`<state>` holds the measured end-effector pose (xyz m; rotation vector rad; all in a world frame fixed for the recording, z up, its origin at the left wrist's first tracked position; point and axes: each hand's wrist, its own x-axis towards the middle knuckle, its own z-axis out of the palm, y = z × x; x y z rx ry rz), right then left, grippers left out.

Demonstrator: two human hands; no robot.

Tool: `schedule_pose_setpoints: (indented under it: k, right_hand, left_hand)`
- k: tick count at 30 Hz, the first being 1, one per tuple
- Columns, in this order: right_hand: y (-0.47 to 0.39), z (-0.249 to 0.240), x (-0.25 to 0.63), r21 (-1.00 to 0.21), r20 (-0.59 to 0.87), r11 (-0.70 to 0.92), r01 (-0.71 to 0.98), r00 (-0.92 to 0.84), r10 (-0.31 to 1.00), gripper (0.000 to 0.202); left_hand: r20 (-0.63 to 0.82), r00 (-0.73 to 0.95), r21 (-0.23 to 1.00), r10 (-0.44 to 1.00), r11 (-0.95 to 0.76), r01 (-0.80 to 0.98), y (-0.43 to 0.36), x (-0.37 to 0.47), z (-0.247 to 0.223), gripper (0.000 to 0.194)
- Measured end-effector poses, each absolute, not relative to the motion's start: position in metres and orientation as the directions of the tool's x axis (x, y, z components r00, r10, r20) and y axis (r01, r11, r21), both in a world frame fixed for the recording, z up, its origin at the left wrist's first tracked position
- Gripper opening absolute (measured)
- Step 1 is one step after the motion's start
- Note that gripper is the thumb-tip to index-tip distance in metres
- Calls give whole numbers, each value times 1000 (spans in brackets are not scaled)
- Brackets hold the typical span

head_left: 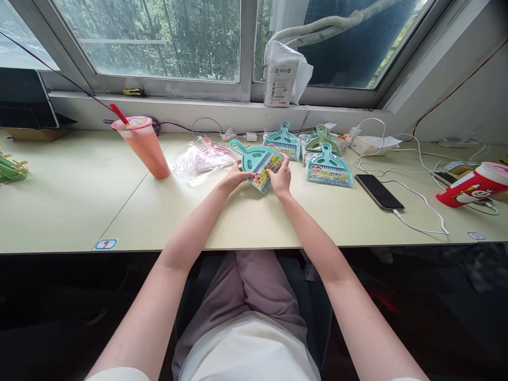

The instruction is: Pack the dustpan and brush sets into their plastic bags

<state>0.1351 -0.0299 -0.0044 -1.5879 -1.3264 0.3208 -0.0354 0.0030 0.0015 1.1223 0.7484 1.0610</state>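
Teal dustpan set [260,163] between both hands

The teal dustpan set [260,164] looks like smooth plastic (paper label glossy); the table [79,201] is matt.

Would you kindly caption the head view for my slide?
Both hands, left hand and right hand, hold a teal mini dustpan set on the desk.
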Motion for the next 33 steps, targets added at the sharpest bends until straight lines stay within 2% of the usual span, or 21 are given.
schedule_pose_setpoints:
  k: [3,5,7,9,12,17,24,29,31,33]
  right_hand:
    - [-29,-4,138,-843,338,23,538,496,800,74]
    - [-26,-4,139,-908,265,22,418,532,804,77]
    - [-24,-6,139,-974,135,39,225,426,895,70]
    - [-22,-8,136,-999,25,19,26,237,971,52]
    - [-22,-12,130,-989,-38,-19,-148,124,992,32]
    - [-25,-11,129,-983,-37,-12,-182,138,990,30]
    - [-26,-9,134,-978,-53,-15,-210,176,983,28]
    - [-25,-9,132,-965,-70,-16,-263,198,978,28]
    - [-24,-9,133,-955,-58,5,-295,206,977,29]
    - [-24,-8,136,-951,-38,29,-309,208,977,29]
  left_hand:
    - [47,325,955,945,53,-291,3,-37,3,78]
    - [71,291,955,954,19,-297,4,-38,3,80]
    - [101,246,955,964,-24,-296,6,-38,3,84]
    - [118,210,958,971,-55,-282,8,-39,2,86]
    - [126,176,966,976,-81,-246,10,-40,1,86]
    - [135,155,967,979,-96,-238,11,-43,0,80]
    - [187,268,959,945,-117,-257,9,-39,2,82]
    - [236,260,955,936,-174,-238,11,-40,1,86]
    - [190,270,975,944,-148,-168,13,-44,1,72]
    - [126,222,992,967,-128,-5,16,-49,2,52]
